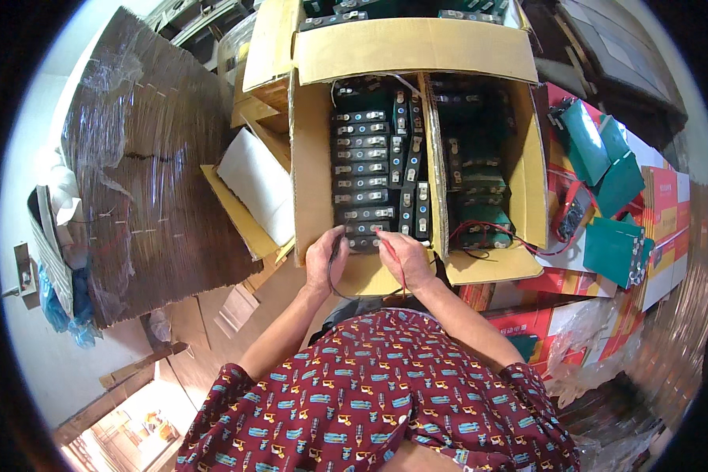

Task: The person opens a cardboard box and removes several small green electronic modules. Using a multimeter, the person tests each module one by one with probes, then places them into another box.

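Note:
A cardboard box [313,177] in front of me holds rows of flat battery cells [366,167] with black tops and metal terminals. My left hand [326,262] is closed on a black test probe [337,242] at the left end of a cell near the box's front. My right hand [407,262] pinches a red test probe [387,245] by that row's right end. Both tips are too small to tell whether they touch the terminals. A red lead [539,252] runs right toward a dark meter [572,220].
Right of a cardboard divider [435,169], green cells [482,212] fill the second compartment. More green cells [613,252] lie on red and white cartons [665,228] at right. A tall stack of flattened brown cardboard [149,173] stands left. Another box of cells [401,9] is behind.

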`<state>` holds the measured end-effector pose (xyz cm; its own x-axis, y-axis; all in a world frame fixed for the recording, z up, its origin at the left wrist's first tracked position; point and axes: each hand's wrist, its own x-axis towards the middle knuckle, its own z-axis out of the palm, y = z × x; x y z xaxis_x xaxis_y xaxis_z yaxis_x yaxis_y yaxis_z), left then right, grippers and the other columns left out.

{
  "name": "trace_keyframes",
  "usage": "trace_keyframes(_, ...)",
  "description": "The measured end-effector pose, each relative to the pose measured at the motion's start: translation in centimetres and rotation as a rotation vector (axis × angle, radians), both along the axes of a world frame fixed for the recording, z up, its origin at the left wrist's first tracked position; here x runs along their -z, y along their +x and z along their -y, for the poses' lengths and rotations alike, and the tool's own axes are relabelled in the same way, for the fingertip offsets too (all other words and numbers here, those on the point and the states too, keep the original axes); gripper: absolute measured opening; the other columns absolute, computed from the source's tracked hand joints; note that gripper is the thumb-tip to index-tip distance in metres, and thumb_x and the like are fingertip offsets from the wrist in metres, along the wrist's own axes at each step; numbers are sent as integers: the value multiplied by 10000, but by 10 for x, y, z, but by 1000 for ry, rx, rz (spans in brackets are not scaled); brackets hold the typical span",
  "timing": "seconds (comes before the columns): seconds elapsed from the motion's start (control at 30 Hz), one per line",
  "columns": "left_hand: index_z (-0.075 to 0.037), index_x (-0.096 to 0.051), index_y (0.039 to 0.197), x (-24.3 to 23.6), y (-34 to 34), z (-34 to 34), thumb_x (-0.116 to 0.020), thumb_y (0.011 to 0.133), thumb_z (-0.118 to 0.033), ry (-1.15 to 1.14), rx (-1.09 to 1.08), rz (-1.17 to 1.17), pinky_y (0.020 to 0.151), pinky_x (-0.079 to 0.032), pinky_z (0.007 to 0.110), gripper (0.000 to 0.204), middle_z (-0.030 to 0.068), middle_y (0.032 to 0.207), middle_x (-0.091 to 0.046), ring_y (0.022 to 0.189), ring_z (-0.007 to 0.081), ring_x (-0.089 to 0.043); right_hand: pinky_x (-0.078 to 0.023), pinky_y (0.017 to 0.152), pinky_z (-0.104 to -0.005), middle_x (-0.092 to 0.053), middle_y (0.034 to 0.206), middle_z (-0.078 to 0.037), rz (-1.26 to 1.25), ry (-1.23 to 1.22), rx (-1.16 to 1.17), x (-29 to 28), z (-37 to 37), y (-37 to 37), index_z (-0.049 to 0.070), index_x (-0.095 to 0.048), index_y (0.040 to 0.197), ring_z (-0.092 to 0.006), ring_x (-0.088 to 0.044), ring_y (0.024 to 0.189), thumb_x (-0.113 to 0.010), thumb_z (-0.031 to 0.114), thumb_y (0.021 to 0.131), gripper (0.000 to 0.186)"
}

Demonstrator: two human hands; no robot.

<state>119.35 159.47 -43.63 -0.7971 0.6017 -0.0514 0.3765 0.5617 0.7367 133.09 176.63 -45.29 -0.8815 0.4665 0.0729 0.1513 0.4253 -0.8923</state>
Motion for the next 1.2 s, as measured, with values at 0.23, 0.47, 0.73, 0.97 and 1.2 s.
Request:
trace_keyframes(0.23, -20, -688, 1284, -2, -6, -12, -689, 967, -129, -59, 38, 47, 818, -602, 418, 335, 221, 1033, -762, 906, 347, -767, -603, 925, -403, -750, 1202, -185, 18, 17, 36, 0, -8, -4, 29, -695, 1313, -344, -744, 1069, -726, 116, 952, 373)
trace_keyframes(0.47, -16, -680, 1298, 1, -8, -14, -692, 978, -120, -66, 77, 11, 808, -602, 402, 337, 227, 1011, -768, 877, 326, -778, -595, 933, -400, -749, 1204, -186, 77, -3, 60, 4, -5, -4, 27, -687, 1335, -343, -738, 1074, -733, 145, 957, 399)
trace_keyframes(0.73, -35, -693, 1267, 7, -7, -14, -681, 965, -103, -8, 82, -44, 818, -598, 431, 310, 222, 1010, -765, 913, 371, -763, -596, 925, -396, -748, 1205, -194, 39, 24, 79, 12, -4, -4, 42, -695, 1341, -335, -740, 1065, -728, 104, 954, 393)
trace_keyframes(0.97, -36, -693, 1275, 2, -9, -11, -685, 968, -112, -66, 28, 101, 800, -597, 420, 316, 210, 973, -767, 856, 327, -768, -602, 901, -391, -754, 1160, -192, 58, 22, 82, 10, -1, -9, 23, -701, 1314, -336, -745, 1026, -731, 98, 947, 375)
trace_keyframes(1.2, -54, -705, 1294, -13, -7, -28, -695, 972, -89, -140, 25, 172, 888, -573, 380, 324, 193, 1084, -762, 944, 255, -740, -590, 807, -438, -754, 1122, -170, 65, 63, 61, 26, -3, -5, 39, -718, 1232, -322, -730, 925, -630, 180, 996, 288)
